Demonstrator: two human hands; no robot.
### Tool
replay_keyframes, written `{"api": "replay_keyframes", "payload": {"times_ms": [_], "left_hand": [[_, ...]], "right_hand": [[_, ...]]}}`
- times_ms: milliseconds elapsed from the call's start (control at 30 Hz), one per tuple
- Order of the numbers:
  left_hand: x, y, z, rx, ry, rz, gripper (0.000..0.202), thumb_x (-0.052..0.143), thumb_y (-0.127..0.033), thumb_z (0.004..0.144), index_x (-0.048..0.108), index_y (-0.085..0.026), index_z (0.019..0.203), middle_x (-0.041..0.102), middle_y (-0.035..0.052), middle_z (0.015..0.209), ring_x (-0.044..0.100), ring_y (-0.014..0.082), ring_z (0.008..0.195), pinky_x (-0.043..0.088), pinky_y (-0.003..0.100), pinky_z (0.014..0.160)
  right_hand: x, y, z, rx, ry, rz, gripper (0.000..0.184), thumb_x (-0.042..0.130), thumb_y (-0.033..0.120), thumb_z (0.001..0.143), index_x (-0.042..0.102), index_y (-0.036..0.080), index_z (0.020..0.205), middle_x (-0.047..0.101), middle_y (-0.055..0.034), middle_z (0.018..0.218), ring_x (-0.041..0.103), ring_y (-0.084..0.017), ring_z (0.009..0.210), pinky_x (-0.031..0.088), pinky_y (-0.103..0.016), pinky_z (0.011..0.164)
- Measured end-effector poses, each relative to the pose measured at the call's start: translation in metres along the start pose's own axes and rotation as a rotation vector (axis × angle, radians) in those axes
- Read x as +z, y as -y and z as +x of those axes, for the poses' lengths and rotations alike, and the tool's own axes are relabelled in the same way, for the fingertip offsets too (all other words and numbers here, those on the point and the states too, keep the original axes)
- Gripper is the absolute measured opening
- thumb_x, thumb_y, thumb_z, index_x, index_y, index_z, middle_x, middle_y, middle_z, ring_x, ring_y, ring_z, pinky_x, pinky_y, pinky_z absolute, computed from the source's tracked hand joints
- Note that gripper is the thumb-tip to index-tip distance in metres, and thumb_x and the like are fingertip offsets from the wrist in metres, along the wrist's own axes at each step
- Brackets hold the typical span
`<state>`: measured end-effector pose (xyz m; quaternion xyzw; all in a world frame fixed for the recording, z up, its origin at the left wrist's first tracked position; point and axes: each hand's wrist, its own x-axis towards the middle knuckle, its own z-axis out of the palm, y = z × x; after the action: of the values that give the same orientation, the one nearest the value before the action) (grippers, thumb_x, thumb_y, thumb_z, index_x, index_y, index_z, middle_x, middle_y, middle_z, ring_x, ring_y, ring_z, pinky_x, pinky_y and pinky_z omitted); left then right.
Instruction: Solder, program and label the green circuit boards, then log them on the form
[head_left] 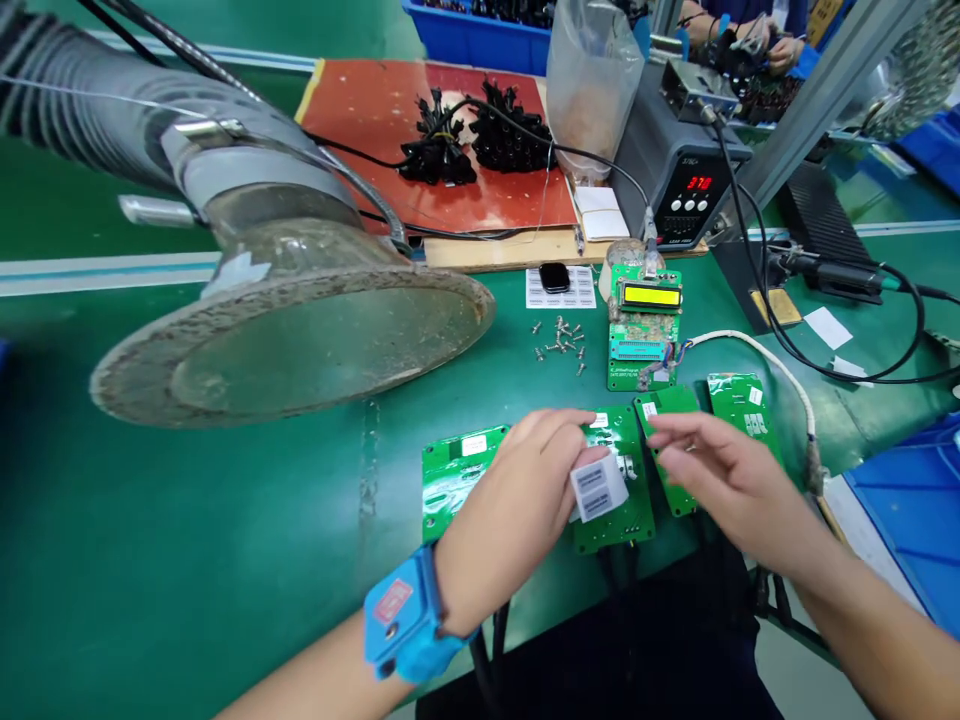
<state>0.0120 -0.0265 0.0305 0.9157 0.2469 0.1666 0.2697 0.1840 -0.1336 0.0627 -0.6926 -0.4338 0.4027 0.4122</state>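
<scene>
My left hand (521, 495), with a blue wrist strap (409, 615) on its wrist, pinches a small white sheet of barcode labels (598, 488) over a green circuit board (626, 500). My right hand (724, 475) hovers just right of the sheet, blurred, with its fingers partly curled toward it above another green board (667, 405). Further green boards lie at the left (454, 470) and at the right (742, 400), all in a row near the table's front edge.
A board with a yellow display (646, 320) lies behind the row, beside loose screws (561, 340) and a label sheet (559, 290). A large fume hood (292, 320) hangs at left. A soldering station (686, 165) reads 370. Blue bins (911, 510) stand at right.
</scene>
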Motion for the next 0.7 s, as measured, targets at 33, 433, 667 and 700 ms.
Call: {"api": "replay_keyframes", "payload": {"times_ms": [33,433,667,700], "left_hand": [[0.0,-0.001,-0.002,-0.007,-0.044,-0.035,0.027,0.035,-0.024,0.094,0.052,-0.018,0.073,0.064,0.0111,0.106,0.056,0.0229,0.103,0.05,0.042,0.085],[0.001,-0.025,-0.021,-0.204,-0.057,-0.392,0.022,0.045,-0.031,0.09,0.059,-0.023,0.104,0.066,0.0063,0.104,0.063,0.0181,0.092,0.053,0.03,0.077],[0.01,-0.038,-0.013,-0.317,0.13,-0.617,0.018,0.056,-0.031,0.083,0.071,-0.026,0.075,0.072,-0.0014,0.074,0.066,0.0154,0.067,0.055,0.027,0.065],[0.012,-0.039,-0.012,-0.365,0.113,-0.641,0.017,0.057,-0.032,0.081,0.071,-0.026,0.074,0.072,-0.0012,0.075,0.067,0.0161,0.068,0.055,0.028,0.066]], "right_hand": [[0.008,-0.004,-0.002,-0.012,0.008,0.038,0.026,0.062,0.032,0.081,0.061,0.022,0.105,0.063,-0.0052,0.099,0.061,-0.015,0.086,0.054,-0.03,0.075],[0.03,-0.02,-0.024,0.009,-0.009,0.18,0.015,0.064,0.026,0.078,0.065,0.021,0.091,0.07,-0.0008,0.077,0.066,-0.014,0.07,0.055,-0.029,0.067],[0.017,-0.031,-0.04,-0.129,0.05,-0.051,0.014,0.053,0.021,0.086,0.058,0.022,0.099,0.069,-0.0018,0.087,0.065,-0.013,0.079,0.052,-0.027,0.072],[0.018,-0.033,-0.039,-0.141,0.015,-0.055,0.016,0.056,0.023,0.084,0.058,0.022,0.1,0.068,-0.0024,0.089,0.064,-0.014,0.081,0.052,-0.028,0.073]]}}
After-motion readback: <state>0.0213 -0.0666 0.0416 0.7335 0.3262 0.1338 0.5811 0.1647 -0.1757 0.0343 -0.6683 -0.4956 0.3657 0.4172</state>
